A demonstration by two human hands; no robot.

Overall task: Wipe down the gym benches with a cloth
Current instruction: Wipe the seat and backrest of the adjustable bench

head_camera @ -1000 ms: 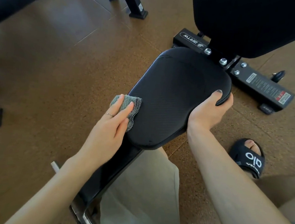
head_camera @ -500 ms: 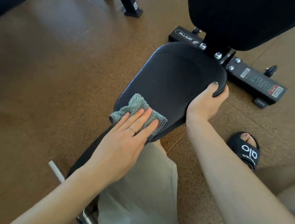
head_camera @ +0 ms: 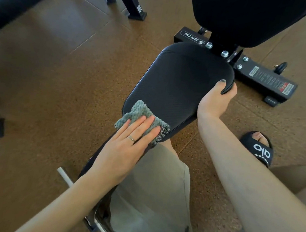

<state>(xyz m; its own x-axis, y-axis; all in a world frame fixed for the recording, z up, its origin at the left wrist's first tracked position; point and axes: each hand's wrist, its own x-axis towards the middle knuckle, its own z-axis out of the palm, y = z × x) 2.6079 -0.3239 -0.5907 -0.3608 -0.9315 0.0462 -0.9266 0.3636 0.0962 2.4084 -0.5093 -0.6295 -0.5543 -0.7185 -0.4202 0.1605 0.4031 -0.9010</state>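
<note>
A black padded bench seat (head_camera: 178, 81) fills the middle of the head view, narrowing toward me. A grey-green cloth (head_camera: 138, 113) lies on its near left corner. My left hand (head_camera: 125, 150) presses flat on the cloth, fingers together, a ring on one finger. My right hand (head_camera: 214, 100) grips the seat's right edge, thumb on top and fingers hidden underneath. The black backrest pad (head_camera: 248, 15) rises at the top right.
The bench's black base bar (head_camera: 265, 79) with labels and a small wheel lies on the brown cork-like floor (head_camera: 59, 90). Another machine's legs (head_camera: 133, 4) stand at the top. A dark bench (head_camera: 11, 0) is top left. My beige trouser leg (head_camera: 151, 198) and black sandal (head_camera: 257, 148) are below.
My left hand moved the cloth from the seat's left edge onto its near top surface and now presses flat there. My right hand kept its grip on the right edge.
</note>
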